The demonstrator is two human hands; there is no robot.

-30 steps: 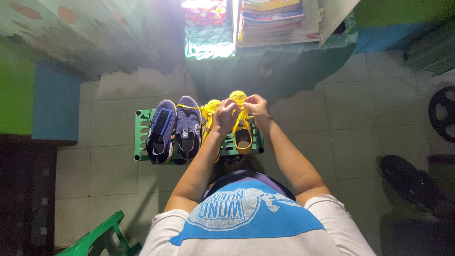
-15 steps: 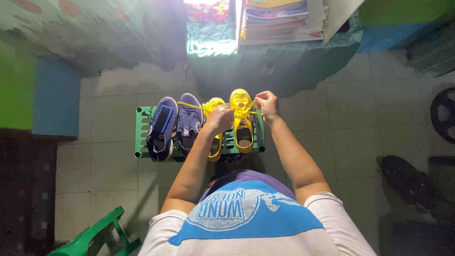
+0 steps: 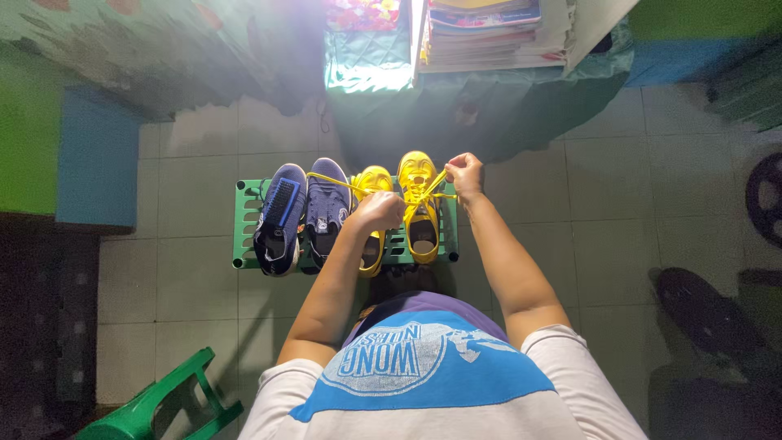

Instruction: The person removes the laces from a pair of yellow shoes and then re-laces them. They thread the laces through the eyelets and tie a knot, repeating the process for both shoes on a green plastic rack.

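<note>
Two yellow shoes stand side by side on a green slatted rack (image 3: 244,244); the right yellow shoe (image 3: 419,208) has its yellow laces (image 3: 423,194) pulled taut to both sides. My left hand (image 3: 380,210) is closed on one lace end, over the left yellow shoe (image 3: 369,244). My right hand (image 3: 466,176) grips the other lace end, up and to the right of the shoe's toe. A long loose lace strand (image 3: 330,182) runs left across the dark shoes.
A pair of dark blue shoes (image 3: 281,218) sits on the left half of the rack. A cloth-covered table with stacked books (image 3: 489,33) stands beyond. A green plastic chair (image 3: 163,403) is at the lower left; dark round objects (image 3: 709,318) lie on the tiled floor at right.
My hands have moved apart, drawing the yellow laces tight: the right hand went up and right, the left hand slid down and left.
</note>
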